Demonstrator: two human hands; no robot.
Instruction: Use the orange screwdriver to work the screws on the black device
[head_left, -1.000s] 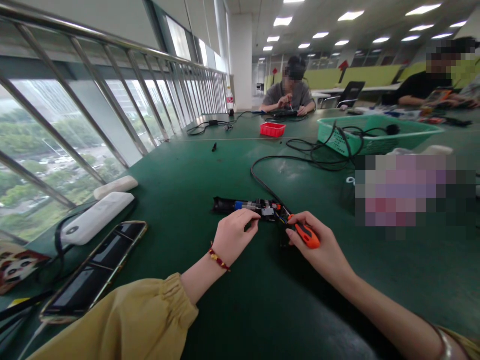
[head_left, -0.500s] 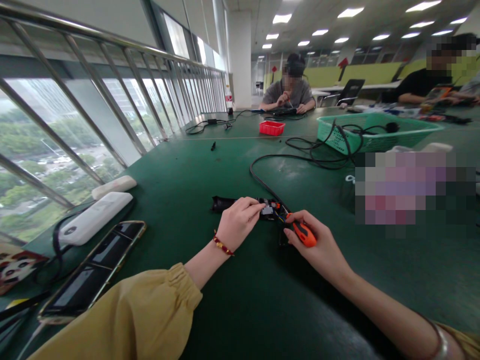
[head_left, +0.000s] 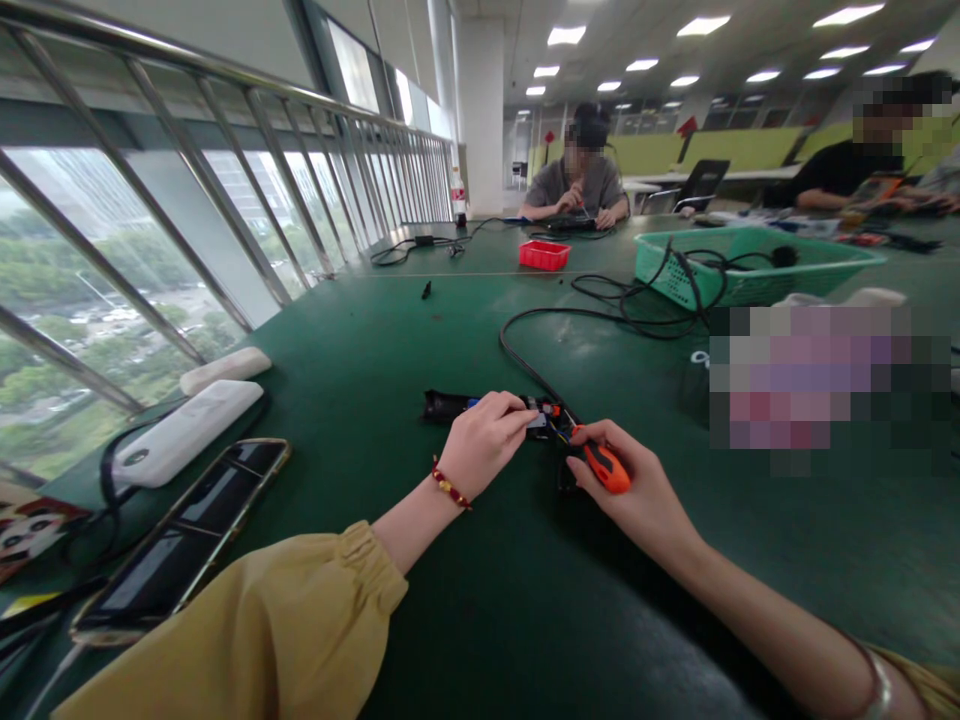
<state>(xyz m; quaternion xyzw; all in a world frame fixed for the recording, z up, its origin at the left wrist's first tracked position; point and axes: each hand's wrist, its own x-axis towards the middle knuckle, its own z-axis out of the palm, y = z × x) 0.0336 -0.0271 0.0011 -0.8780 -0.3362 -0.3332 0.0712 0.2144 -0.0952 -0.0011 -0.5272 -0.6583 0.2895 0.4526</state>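
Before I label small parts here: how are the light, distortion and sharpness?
Head view: even ceiling light plus window daylight, soft shadows; wide-angle distortion bends the railing; the phone shows glare; left hand on the opened device and right hand gripping the orange screwdriver look fairly sharp, the wiring too small to read; a pixelated patch hides things at right.

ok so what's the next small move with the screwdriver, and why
Probably seat the tip squarely and give a small turn. The right hand grips the orange screwdriver with its tip at the exposed end of the black device, beside the black cable, while the left hand pinches that device against the green table.
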